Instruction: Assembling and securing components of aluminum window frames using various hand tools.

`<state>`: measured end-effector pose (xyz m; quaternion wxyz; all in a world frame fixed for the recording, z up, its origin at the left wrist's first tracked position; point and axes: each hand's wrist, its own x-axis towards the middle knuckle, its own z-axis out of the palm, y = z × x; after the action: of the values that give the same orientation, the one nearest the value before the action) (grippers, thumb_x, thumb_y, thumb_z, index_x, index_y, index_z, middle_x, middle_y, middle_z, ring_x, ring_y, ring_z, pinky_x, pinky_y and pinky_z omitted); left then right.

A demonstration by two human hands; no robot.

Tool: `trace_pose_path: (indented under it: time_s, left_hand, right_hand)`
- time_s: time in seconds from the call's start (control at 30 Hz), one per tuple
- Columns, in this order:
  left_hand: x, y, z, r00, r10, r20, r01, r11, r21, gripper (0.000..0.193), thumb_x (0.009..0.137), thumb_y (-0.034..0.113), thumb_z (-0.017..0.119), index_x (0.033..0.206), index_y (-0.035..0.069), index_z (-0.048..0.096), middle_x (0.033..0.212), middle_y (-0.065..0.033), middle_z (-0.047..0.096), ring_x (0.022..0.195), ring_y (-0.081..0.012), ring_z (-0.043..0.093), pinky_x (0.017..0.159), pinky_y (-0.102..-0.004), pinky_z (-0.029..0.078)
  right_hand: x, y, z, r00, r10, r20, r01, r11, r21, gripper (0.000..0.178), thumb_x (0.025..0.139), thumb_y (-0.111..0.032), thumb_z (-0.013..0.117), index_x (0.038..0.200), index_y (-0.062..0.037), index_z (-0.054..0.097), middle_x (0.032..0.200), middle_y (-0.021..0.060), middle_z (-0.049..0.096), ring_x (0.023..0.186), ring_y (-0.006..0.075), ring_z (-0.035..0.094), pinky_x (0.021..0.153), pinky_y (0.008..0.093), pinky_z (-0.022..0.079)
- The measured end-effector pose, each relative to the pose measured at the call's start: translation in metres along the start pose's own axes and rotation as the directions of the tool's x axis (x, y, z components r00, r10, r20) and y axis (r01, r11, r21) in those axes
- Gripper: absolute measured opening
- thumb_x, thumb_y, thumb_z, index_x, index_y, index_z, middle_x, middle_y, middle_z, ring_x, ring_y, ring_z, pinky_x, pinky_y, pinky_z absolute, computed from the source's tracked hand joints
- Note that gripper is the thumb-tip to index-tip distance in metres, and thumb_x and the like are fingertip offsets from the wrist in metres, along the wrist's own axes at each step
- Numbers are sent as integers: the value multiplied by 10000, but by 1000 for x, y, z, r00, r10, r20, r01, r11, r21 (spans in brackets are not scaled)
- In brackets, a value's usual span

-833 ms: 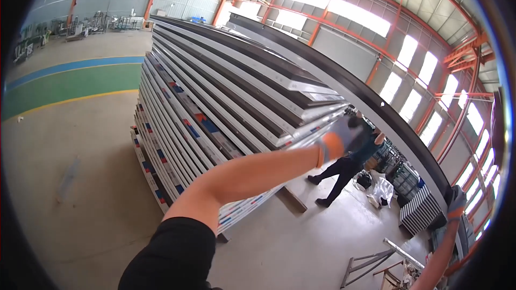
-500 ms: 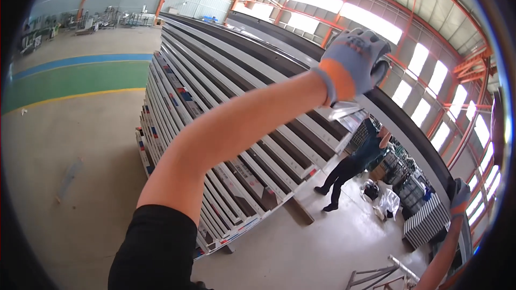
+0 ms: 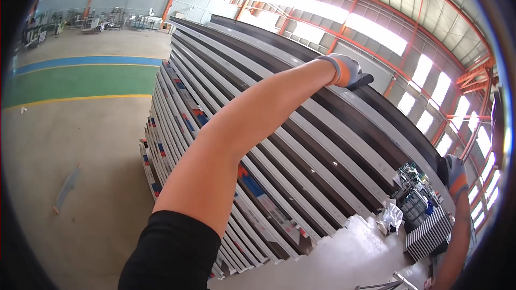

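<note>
A long dark-edged metal frame (image 3: 396, 115) lies along the top of the stack, slanting from the far left down to the right. My left hand (image 3: 350, 71), in a grey and orange work glove, reaches across the stack with fingers curled over the frame's dark edge. Farther right, my right hand (image 3: 456, 176), gloved the same way, is closed round the frame near its right end; its fingertips are partly hidden. Beneath lies a tall stack of grey and dark frames (image 3: 322, 153), with red, blue and white labels on some sides.
Behind the right end stand a striped stack of profiles (image 3: 428, 234), crates (image 3: 416, 196) and crumpled clear plastic (image 3: 391, 217). Metal stands (image 3: 395, 282) rise at the bottom right. Green (image 3: 86, 80) and blue floor bands run left; a strip (image 3: 66, 189) lies on the floor.
The frame has come down onto the stack, closing the gap at the right through which a person was visible. Both hands still grip it; my left wrist has turned.
</note>
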<state>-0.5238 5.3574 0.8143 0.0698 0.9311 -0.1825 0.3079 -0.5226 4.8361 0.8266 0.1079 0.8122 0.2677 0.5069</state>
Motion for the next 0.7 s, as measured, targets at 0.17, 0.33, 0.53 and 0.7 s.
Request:
trace_pose_path:
  time_s: [0.17,0.33,0.53,0.7]
  left_hand:
    - [-19,-115,-5,997,51,-59,-51,999,-5,668,942,614,335,1114,80,699,1139,-178,668,1066,-375,621,958,-442,456]
    - [-26,-217,-15,991,57,-123,-62,998,-32,709,892,699,375,1080,101,707,1108,-146,685,1054,-332,633,948,-443,463]
    - [-32,-288,-23,986,69,-153,-68,998,10,745,929,674,322,1076,48,698,1100,-170,684,1043,-344,638,950,-445,464]
    - [-40,-326,-21,993,20,-114,-21,1000,-9,772,917,700,307,1069,55,702,1092,-176,683,1035,-349,638,946,-450,467]
  right_hand:
    - [75,-121,-9,915,142,379,-172,984,46,317,960,-267,505,851,16,595,748,257,581,719,416,590,653,436,451]
    - [144,-204,9,913,197,357,-192,980,-49,308,968,-258,483,873,16,588,781,272,591,786,446,599,679,456,461]
    - [173,-231,51,954,107,279,-85,992,-91,173,924,-126,487,972,3,591,880,288,606,881,453,604,752,473,478]
    - [208,-269,66,911,162,380,-159,987,-40,154,895,-66,486,983,17,582,866,277,604,880,434,615,756,443,475]
